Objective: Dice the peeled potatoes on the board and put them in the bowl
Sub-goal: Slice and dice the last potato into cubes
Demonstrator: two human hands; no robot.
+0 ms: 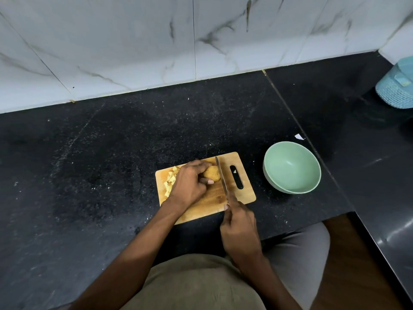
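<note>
A wooden cutting board point(244, 193) lies on the black counter. My left hand point(190, 184) grips a whole peeled potato point(212, 173) in the board's middle. My right hand point(240, 227) holds a knife point(221, 175) by the handle, index finger along the spine, with the blade lying just right of the potato's end. A pile of diced potato pieces point(170, 181) sits at the board's left end, partly hidden behind my left hand. A pale green bowl point(291, 167) stands to the right of the board, and I see nothing inside it.
The black speckled counter point(100, 153) stretches left and back to a white marble wall point(134, 41). A light blue woven container point(396, 86) stands at the far right. A small white scrap point(299, 136) lies behind the bowl. The counter's edge drops off at lower right.
</note>
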